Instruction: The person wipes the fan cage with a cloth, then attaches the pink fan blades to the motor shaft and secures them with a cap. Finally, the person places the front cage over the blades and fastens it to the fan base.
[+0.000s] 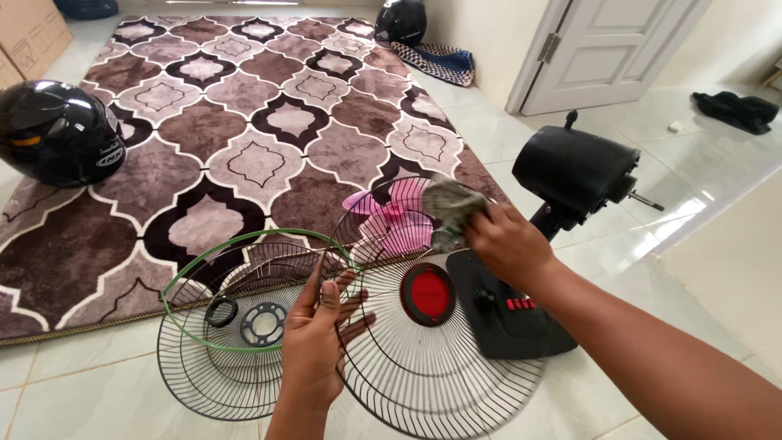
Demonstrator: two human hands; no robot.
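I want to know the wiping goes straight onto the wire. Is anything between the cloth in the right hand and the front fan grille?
Nothing visible. The right hand presses the grey cloth against the top rim of the front grille, which the left hand holds tilted up.

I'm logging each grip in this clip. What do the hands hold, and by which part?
The left hand grips the front fan grille by its left rim wires. The right hand presses a bunched grey cloth against the grille's top edge.

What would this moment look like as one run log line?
left hand: holds front grille | right hand: wipes it with cloth | pink blade: behind
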